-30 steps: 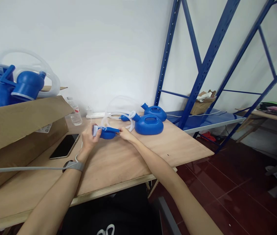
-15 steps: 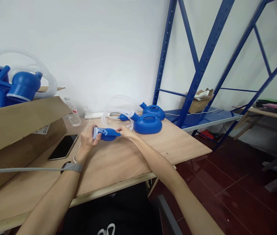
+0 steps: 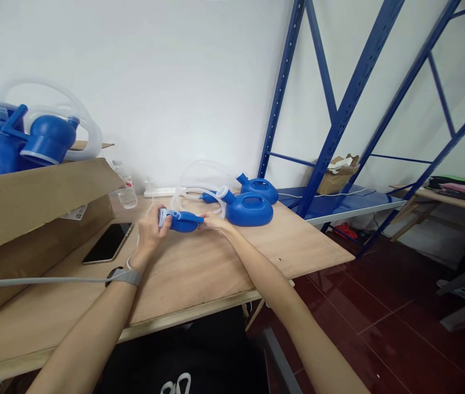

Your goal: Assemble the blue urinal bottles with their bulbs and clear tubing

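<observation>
My left hand [image 3: 153, 229] grips the white-rimmed wide end of a small blue plastic part [image 3: 185, 221], held just above the wooden table. At the part's narrow right end, my right hand [image 3: 211, 220] has its fingers closed on the tip. Just right of that hand stands a blue jug [image 3: 251, 210] with a handle and an angled neck. Behind it is a second blue jug [image 3: 262, 190]. A clear coiled tube [image 3: 178, 198] lies behind my hands, with another blue piece [image 3: 208, 197] beside it.
An open cardboard box [image 3: 43, 208] with several blue pieces [image 3: 49, 137] fills the left side. A phone [image 3: 108, 243], a water bottle [image 3: 127, 189] and a power strip [image 3: 160, 192] lie near it. Blue shelving [image 3: 339, 203] stands at the right, beyond the table [image 3: 216, 268].
The camera view has shifted slightly. The blue part in my hands has tilted a little, and its narrow end is now more covered by my right fingers.
</observation>
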Motion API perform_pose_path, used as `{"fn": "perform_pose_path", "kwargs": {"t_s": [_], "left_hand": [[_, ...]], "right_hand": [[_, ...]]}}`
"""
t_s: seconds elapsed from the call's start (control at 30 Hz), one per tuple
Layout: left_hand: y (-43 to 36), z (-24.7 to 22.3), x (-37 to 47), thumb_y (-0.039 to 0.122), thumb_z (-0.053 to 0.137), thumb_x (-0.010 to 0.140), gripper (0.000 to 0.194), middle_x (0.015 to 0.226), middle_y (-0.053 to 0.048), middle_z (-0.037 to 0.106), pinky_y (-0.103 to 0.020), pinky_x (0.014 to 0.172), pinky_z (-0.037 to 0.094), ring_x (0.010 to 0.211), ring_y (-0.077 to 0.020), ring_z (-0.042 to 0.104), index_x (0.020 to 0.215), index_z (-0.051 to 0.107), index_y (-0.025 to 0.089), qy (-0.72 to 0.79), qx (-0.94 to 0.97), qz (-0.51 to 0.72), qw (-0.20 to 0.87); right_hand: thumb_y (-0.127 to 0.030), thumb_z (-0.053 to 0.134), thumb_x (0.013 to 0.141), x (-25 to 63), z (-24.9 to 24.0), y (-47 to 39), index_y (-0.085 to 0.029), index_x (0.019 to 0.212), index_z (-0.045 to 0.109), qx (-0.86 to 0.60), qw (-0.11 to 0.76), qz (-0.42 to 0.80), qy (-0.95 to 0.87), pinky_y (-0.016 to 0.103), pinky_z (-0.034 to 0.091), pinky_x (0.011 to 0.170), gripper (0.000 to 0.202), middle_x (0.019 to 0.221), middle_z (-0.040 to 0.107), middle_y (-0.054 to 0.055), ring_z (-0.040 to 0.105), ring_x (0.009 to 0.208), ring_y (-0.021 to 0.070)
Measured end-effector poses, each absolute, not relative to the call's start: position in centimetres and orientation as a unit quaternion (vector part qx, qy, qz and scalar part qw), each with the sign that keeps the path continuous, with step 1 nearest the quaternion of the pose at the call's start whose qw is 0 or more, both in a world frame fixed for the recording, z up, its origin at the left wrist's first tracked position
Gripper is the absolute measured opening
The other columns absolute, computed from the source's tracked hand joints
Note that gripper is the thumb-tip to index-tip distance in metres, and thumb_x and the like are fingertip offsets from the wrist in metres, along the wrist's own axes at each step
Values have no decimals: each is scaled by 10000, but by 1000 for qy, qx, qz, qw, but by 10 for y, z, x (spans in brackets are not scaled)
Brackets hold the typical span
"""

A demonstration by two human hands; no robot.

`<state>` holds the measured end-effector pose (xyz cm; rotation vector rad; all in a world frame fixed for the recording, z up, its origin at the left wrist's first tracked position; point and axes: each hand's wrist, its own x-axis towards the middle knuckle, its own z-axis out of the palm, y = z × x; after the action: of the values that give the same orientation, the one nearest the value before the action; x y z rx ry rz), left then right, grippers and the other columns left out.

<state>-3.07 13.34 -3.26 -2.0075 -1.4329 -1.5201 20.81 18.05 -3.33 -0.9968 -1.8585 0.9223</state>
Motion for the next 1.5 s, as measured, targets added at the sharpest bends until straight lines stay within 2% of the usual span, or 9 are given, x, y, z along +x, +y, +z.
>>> {"fn": "perform_pose_path", "kwargs": {"t_s": [0.13, 0.37, 0.5, 0.6, 0.67, 0.93, 1.33, 1.4, 1.5], "left_hand": [[133, -29, -30, 510, 382, 988, 445, 895, -96, 714, -335, 740, 435, 818, -270, 671, 1111, 647, 174, -529, -653, -527, 125], [138, -28, -31, 488, 369, 1027, 431, 860, -110, 731, -322, 717, 406, 796, -265, 664, 990, 683, 196, -595, -575, -552, 102], [140, -28, -32, 493, 377, 1024, 429, 805, -105, 717, -327, 689, 374, 773, -272, 651, 920, 684, 211, -613, -547, -563, 90], [140, -27, -31, 487, 387, 1022, 419, 799, -108, 718, -331, 684, 365, 772, -276, 649, 897, 681, 215, -621, -534, -566, 87], [141, -27, -31, 479, 395, 1021, 406, 809, -109, 721, -330, 687, 369, 785, -279, 652, 894, 679, 218, -624, -529, -568, 86], [142, -26, -32, 456, 421, 1012, 353, 773, -92, 692, -324, 682, 348, 758, -263, 621, 854, 637, 226, -622, -526, -574, 84], [138, -25, -28, 452, 428, 1006, 327, 724, -74, 651, -317, 673, 350, 710, -250, 600, 856, 605, 222, -612, -539, -569, 101], [138, -25, -28, 463, 418, 1002, 335, 718, -70, 645, -317, 673, 348, 703, -246, 596, 862, 604, 221, -607, -544, -570, 106], [138, -27, -28, 481, 407, 996, 358, 733, -75, 658, -319, 677, 351, 713, -248, 601, 880, 618, 216, -601, -552, -567, 111]], "right_hand": [[-499, 626, 980, 198, -27, 186, -113, 789, 752, -385, 360, 429, -733, 285, 523, 719, 449, 784, 737, 75, 649, 724, 162], [-503, 618, 934, 200, -29, 186, -147, 765, 726, -401, 352, 368, -761, 259, 414, 686, 409, 679, 641, -14, 588, 713, 159], [-322, 620, 946, 201, -28, 188, -153, 1019, 786, -347, 353, 355, -793, 296, 515, 859, 248, 961, 778, 29, 704, 928, 202], [-233, 694, 899, 204, -28, 187, -174, 1221, 765, -309, 349, 335, -819, 365, 520, 1048, 335, 1235, 777, 82, 714, 1171, 243], [-226, 760, 858, 205, -30, 184, -185, 1248, 763, -305, 350, 289, -837, 400, 501, 1108, 392, 1296, 761, 98, 697, 1243, 266], [-323, 779, 898, 197, -35, 176, -229, 1218, 785, -353, 383, 173, -836, 372, 518, 1065, 333, 1227, 789, 68, 721, 1202, 274], [-372, 737, 933, 208, -33, 185, -205, 1196, 780, -308, 352, 247, -849, 352, 506, 1060, 314, 1235, 782, 72, 711, 1199, 255], [-374, 709, 959, 208, -31, 186, -189, 1199, 770, -306, 328, 244, -860, 399, 464, 1128, 309, 1224, 781, 85, 697, 1219, 264], [-389, 685, 982, 207, -27, 185, -188, 1174, 767, -345, 279, 208, -872, 574, 254, 1266, 290, 1142, 792, 88, 671, 1245, 296]]}}
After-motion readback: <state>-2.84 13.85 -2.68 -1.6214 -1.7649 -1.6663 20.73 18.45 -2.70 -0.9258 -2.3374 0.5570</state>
